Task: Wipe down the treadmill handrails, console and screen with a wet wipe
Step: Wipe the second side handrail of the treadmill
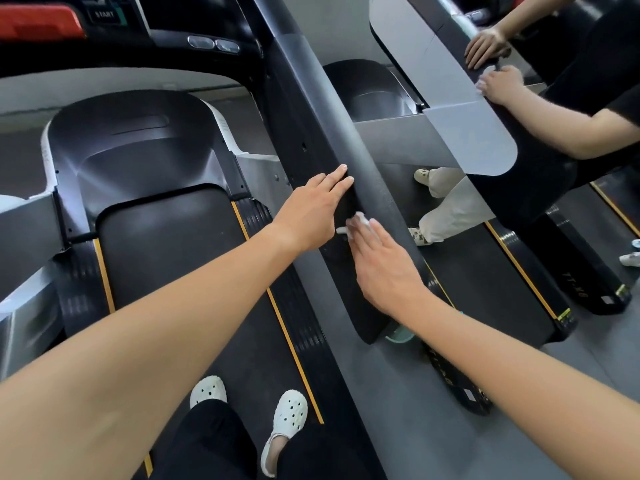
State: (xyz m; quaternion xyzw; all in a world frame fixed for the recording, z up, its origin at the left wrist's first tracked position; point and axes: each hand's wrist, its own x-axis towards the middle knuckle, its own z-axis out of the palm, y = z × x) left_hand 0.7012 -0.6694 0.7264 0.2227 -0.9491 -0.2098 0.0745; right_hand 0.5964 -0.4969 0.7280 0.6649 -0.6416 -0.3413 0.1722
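Treadmill belt (pixel 166 258): dark running surface with a yellow line down each edge, filling the lower left and centre; the person stands on it.
Mirror (pixel 540 109): takes up the right side and repeats the rail, a second belt, and two hands with a bit of white under the lower one.
Handrail (pixel 349 140): thick, matt black right-hand rail running diagonally from the top centre down to a rounded end at the lower centre, between the belt and the mirror.
Console (pixel 104 15): at the top left, mostly cut off by the frame edge, with a button marked START and a red part to its left.
Left hand (pixel 311 209): reaches across from the left; the fingers are straight and held together, their tips resting on the inner side of the handrail, just above the other hand.
Right hand (pixel 384 261): lies on the handrail palm down; the fingers are nearly straight and close together, pressing the wipe flat against the rail. The thumb cannot be made out.
Clogs (pixel 291 414): a white perforated pair on the belt at the bottom, below black trouser legs.
Wet wipe (pixel 358 221): small, white and bunched, on the handrail's inner face under the right fingertips, showing just past them and close to the left hand's wrist.
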